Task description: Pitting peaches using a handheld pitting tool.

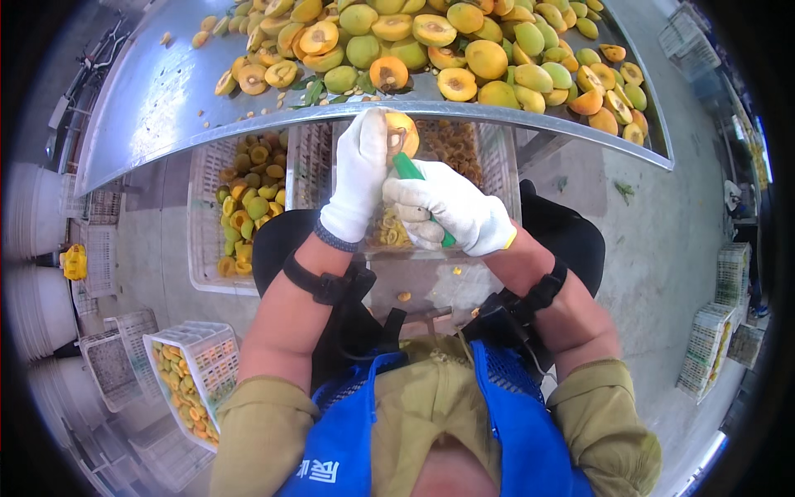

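Note:
White knit work gloves cover both hands. My left hand (360, 171) grips an orange-yellow apricot half (407, 132), its cut face turned towards my right hand and a pale pit partly showing. My right hand (456, 202) is closed around the green handle of a small hand tool (408, 168). The tool's front end is at the fruit; its working tip is too small and hidden to make out. Both hands are just below the front lip of a steel table (161, 118), over a plastic crate (502, 168) with brown pits and yellow scraps.
Halved apricots (391, 28) are heaped on the table, with leaves and loose seeds near its lip. A white crate (202, 261) of apricot halves stands on the floor at left. Another filled crate (211, 354) is further back. Stacked crates (705, 351) stand at right.

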The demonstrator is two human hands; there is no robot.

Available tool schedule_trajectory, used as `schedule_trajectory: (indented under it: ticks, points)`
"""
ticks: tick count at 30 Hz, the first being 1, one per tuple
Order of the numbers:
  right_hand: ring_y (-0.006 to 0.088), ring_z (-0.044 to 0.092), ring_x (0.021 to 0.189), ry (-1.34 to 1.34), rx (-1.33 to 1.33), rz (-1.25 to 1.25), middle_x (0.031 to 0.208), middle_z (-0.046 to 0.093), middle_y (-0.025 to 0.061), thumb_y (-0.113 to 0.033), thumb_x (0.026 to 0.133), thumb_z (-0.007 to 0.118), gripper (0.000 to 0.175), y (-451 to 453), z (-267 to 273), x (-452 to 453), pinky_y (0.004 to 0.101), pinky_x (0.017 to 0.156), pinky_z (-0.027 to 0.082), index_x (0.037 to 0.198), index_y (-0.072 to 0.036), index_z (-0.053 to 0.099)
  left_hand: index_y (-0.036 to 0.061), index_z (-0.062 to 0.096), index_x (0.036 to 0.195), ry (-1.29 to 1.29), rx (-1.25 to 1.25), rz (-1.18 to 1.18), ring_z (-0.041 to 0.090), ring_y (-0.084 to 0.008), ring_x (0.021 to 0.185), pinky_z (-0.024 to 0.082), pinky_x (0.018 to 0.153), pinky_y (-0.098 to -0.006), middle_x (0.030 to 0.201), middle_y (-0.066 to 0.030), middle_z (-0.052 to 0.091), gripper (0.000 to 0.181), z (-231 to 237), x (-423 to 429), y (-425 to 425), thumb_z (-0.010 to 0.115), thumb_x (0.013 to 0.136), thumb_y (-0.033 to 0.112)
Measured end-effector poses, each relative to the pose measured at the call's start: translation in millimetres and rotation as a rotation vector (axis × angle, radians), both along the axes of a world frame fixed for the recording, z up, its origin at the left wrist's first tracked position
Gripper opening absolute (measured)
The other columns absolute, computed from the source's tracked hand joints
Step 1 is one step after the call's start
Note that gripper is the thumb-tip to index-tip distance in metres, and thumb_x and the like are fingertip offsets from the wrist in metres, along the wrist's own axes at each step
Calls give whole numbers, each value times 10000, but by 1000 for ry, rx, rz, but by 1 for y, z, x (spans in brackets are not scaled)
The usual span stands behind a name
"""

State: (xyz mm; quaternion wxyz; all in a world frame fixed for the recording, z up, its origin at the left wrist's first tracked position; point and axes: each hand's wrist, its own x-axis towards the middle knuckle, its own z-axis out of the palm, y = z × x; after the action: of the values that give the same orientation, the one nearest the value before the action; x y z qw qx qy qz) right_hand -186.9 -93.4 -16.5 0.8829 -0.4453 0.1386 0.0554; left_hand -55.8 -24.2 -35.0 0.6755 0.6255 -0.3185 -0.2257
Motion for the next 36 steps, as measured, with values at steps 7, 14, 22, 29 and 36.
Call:
schedule_trajectory:
  ticks: [7, 14, 22, 29, 36]
  points:
    - [212, 612, 608, 194, -999, 178, 692, 612, 99, -254, 884, 592, 244, -28, -27, -6, 350, 574, 488, 836, -15, 584, 15, 576, 975, 380, -46, 316, 554, -135, 570, 389, 450, -234, 792, -81, 614, 467, 26, 45, 24, 335, 1020, 413]
    - [389, 629, 920, 356, -1584, 452, 964, 656, 224, -307, 913, 523, 317, -4, -43, -2, 459, 812, 489, 1076, -37, 550, -10, 531, 1139, 248, -123, 273, 565, -148, 695, 410, 550, -236, 919, -108, 626, 460, 73, 108, 103, 361, 1015, 399]
    - [394, 630, 885, 314, -1611, 288, 916, 654, 226, -329, 918, 524, 309, -5, -34, 17, 470, 784, 488, 1055, -52, 529, -37, 584, 1077, 113, 74, 243, 564, -169, 677, 441, 600, -254, 892, -105, 629, 394, 64, 119, 142, 470, 987, 330]
    - [392, 633, 858, 294, -1576, 272, 916, 659, 204, -332, 935, 492, 271, -2, -33, 12, 468, 754, 492, 1040, -84, 521, -55, 608, 1125, -549, 693, 391, 596, -160, 945, 471, 839, -294, 1052, -112, 656, 379, 53, 173, 173, 614, 899, 249]
    - [394, 635, 809, 280, -1561, 208, 839, 653, 213, -316, 907, 541, 293, -13, -37, 13, 481, 700, 493, 1027, -49, 519, -47, 528, 1264, -763, 627, 330, 525, -290, 1194, 392, 1009, -349, 1257, -225, 570, 572, 42, 286, 59, 593, 896, 387]
